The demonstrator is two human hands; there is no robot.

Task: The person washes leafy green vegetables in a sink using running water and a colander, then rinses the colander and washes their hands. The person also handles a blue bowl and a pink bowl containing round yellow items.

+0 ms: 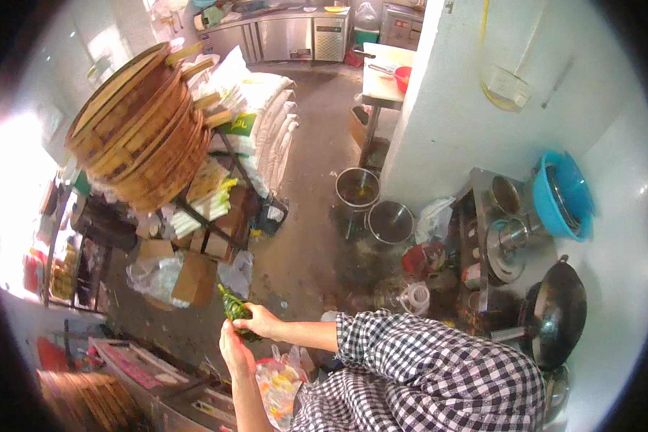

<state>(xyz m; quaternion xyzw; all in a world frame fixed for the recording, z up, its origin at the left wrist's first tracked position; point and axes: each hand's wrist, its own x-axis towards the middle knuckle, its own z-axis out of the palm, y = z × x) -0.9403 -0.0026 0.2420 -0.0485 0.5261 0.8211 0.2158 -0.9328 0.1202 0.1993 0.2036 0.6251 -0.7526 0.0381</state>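
In front of me, low in the view, both my hands meet on a dark green, crinkled bunch of leafy greens, its thin, lighter end pointing up and to the left. My right hand wraps round its lower part. My left hand presses against the same bunch from below and the left, fingers pointing up and close together; its lower end is hidden between the palms. Under the hands is a plastic bag holding white and orange scraps.
Bamboo steamers stand stacked on a rack at the left, by piled white sacks. A cardboard box lies on the floor. Two metal pots stand ahead. To the right are a blue basin, a wok and a metal shelf.
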